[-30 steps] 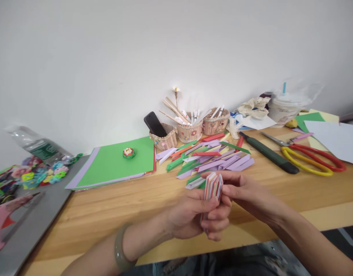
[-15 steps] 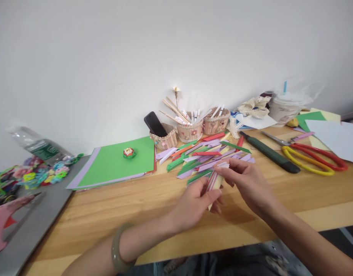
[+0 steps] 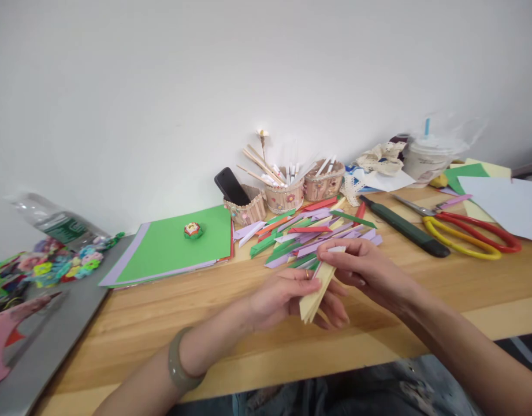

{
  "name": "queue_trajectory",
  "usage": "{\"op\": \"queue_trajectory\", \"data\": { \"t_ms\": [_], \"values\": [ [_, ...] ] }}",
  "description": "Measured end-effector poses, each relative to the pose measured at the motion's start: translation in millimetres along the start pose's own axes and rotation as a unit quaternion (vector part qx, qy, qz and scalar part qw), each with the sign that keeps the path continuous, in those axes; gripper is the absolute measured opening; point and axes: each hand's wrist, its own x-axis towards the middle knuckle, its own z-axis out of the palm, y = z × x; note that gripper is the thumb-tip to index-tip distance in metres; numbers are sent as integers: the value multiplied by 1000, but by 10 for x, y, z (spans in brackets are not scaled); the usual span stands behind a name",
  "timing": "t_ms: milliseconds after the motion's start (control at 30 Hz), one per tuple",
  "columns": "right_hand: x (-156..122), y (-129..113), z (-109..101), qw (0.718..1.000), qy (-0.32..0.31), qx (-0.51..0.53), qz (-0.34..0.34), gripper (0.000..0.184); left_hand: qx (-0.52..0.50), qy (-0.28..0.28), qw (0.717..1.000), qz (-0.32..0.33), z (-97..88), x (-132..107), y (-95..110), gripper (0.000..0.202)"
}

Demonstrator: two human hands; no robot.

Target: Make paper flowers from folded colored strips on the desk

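Note:
A small stack of folded paper strips (image 3: 316, 297), pale yellow on the face toward me, is held between both hands above the table's front part. My left hand (image 3: 287, 294) grips its lower part, thumb on top and fingers beneath. At the upper end, my right hand (image 3: 365, 263) pinches the stack near a white-lilac strip edge. Just beyond the hands lies a loose heap of folded paper strips (image 3: 311, 231) in green, lilac, red, orange and cream. The undersides of the held strips are hidden.
Green paper sheets (image 3: 174, 245) carry a small paper flower (image 3: 193, 231). Decorated cups (image 3: 285, 199) hold a phone (image 3: 231, 186), sticks and pens. Rightward lie a dark green cutter (image 3: 404, 225), scissors (image 3: 465, 231) and a lidded drink cup (image 3: 430, 162). A pink glue gun (image 3: 6, 335) sits left.
The stack has turned in my hands, so its yellow face shows instead of several striped edges. My left hand's fingers have spread a little beneath it.

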Motion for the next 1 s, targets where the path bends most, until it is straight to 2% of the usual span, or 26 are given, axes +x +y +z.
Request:
{"op": "queue_trajectory", "data": {
  "t_ms": [133, 267, 367, 600, 767, 1000],
  "values": [
    [33, -27, -19, 997, 11, -74, 14, 25, 119, 83, 989, 41, 27, -2, 73, 28],
    [65, -42, 8, 990, 17, -142, 13, 26, 205, 103, 972, 54, 56, 11, 92, 25],
    [76, -63, 53, 984, 11, -176, 11, 23, 214, 119, 969, 43, 49, 35, 69, 22],
    [66, -91, 39, 977, -22, -210, 0, 31, 111, 82, 990, 26, 27, 33, 49, 29],
    [53, -54, -45, 983, -67, -170, -19, 28, 56, 55, 997, 17, 19, 2, 59, 28],
    [72, -101, -130, 979, -155, -129, -5, 32, 3, -42, 999, -27, -6, -40, 78, 26]
  ]
}}
